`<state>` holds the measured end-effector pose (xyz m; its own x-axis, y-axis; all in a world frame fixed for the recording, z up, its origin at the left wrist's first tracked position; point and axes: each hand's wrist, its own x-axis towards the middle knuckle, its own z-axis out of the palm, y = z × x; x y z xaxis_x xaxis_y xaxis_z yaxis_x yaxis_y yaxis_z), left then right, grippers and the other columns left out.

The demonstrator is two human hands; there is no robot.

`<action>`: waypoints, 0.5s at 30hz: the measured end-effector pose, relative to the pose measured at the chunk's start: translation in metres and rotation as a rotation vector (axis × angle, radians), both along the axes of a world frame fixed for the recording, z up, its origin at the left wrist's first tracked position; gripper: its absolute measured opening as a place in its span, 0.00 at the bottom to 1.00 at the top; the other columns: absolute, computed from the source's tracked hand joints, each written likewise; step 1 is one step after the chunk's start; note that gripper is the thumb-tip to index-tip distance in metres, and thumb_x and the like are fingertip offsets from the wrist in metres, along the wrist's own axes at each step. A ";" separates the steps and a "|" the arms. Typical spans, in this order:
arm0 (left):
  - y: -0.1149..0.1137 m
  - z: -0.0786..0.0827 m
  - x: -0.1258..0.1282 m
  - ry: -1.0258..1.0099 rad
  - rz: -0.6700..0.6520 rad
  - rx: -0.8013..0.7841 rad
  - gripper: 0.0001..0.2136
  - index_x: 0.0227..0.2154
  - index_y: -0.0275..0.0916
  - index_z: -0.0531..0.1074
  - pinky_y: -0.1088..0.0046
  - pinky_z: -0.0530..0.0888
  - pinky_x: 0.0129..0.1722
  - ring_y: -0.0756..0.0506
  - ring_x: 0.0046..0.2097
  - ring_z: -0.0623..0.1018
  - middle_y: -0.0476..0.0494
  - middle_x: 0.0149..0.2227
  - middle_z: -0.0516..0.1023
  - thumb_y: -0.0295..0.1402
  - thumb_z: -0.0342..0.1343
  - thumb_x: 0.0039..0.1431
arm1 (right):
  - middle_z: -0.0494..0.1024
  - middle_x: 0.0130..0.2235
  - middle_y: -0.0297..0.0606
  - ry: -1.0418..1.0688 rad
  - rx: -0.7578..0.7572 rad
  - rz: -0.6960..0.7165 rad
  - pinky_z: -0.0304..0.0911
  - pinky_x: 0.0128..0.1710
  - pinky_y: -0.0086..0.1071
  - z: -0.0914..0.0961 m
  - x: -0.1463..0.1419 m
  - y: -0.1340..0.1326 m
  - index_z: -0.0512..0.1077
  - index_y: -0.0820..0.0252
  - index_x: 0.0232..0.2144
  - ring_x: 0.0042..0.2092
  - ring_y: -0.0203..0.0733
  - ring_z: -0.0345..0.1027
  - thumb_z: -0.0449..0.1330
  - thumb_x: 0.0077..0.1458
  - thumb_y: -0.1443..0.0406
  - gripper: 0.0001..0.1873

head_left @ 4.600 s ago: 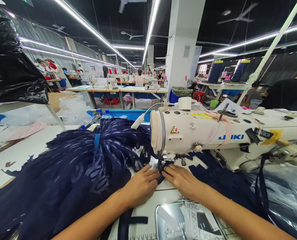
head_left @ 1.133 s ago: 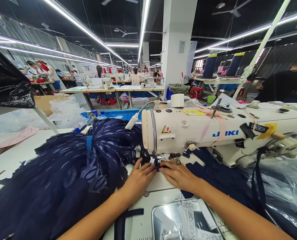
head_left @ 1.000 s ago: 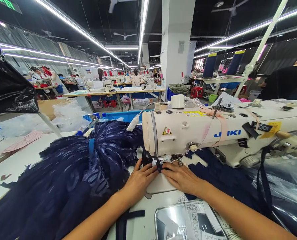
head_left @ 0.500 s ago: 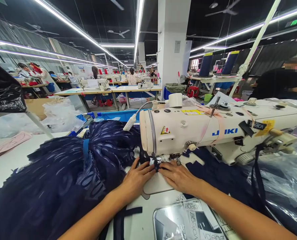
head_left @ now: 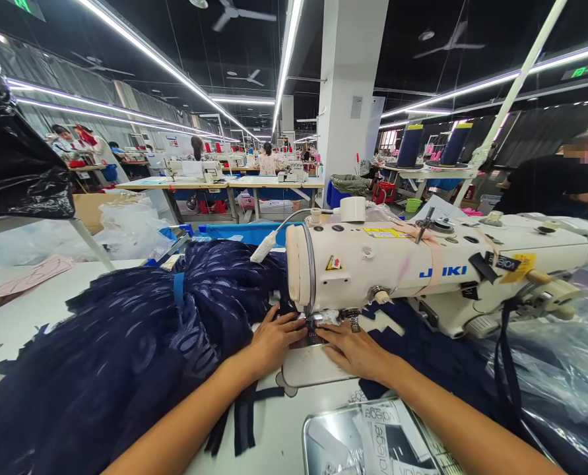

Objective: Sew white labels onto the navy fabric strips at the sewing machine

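A small piece of navy fabric (head_left: 314, 334) lies under the presser foot area of a white sewing machine (head_left: 348, 257). My left hand (head_left: 272, 342) rests at its left side, fingers stretched out and spread, tips by the foot. From the right, my right hand (head_left: 357, 348) lies fairly flat with its fingertips at the fabric and its thumb apart on the metal plate (head_left: 306, 369). The needle and exact fingertip contact are hidden. Beside my left arm spreads a big bundle of navy lace pieces (head_left: 125, 330), bound by a blue tie (head_left: 178, 289).
A shiny metal tin (head_left: 316, 429) with printed labels sits between my forearms. Dark strips (head_left: 244, 422) hang near my left forearm. More navy fabric (head_left: 427, 346) and clear plastic (head_left: 561, 349) lie right. Thread cones (head_left: 410, 146) stand behind; a person in black (head_left: 546, 181) sits far right.
The view has shifted slightly, so the machine and bundle sit a little lower and the background further right. My hands stay by the presser foot. The dark strips near my left forearm have shifted.
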<state>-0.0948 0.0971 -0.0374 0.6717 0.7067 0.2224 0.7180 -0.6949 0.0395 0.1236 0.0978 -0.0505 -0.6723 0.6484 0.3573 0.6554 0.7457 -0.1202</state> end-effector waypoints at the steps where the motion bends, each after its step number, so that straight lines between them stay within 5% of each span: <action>1: 0.001 0.001 0.000 -0.002 -0.003 0.007 0.20 0.46 0.43 0.67 0.48 0.52 0.55 0.43 0.54 0.65 0.46 0.50 0.70 0.19 0.44 0.52 | 0.72 0.47 0.43 0.007 -0.020 -0.013 0.63 0.46 0.38 -0.001 0.000 0.001 0.68 0.61 0.47 0.47 0.45 0.66 0.52 0.54 0.64 0.18; 5: -0.005 0.008 0.007 -0.001 0.032 0.126 0.13 0.42 0.38 0.70 0.56 0.58 0.53 0.43 0.49 0.68 0.42 0.44 0.73 0.24 0.47 0.55 | 0.74 0.43 0.45 -0.015 -0.059 -0.127 0.63 0.43 0.38 -0.005 -0.002 0.008 0.67 0.61 0.48 0.43 0.46 0.67 0.49 0.56 0.63 0.18; 10: -0.023 0.010 0.023 0.144 0.286 0.271 0.07 0.30 0.33 0.72 0.63 0.65 0.36 0.42 0.36 0.70 0.39 0.30 0.72 0.29 0.51 0.55 | 0.74 0.38 0.47 -0.163 0.032 -0.217 0.62 0.40 0.38 0.000 -0.006 0.007 0.69 0.63 0.44 0.41 0.48 0.68 0.49 0.57 0.62 0.17; 15: -0.018 0.007 0.027 0.130 0.352 0.313 0.11 0.39 0.38 0.71 0.51 0.58 0.48 0.39 0.43 0.68 0.39 0.38 0.72 0.27 0.51 0.53 | 0.73 0.38 0.49 -0.259 0.102 -0.086 0.59 0.44 0.38 0.019 -0.003 -0.011 0.72 0.68 0.36 0.43 0.49 0.66 0.55 0.51 0.63 0.14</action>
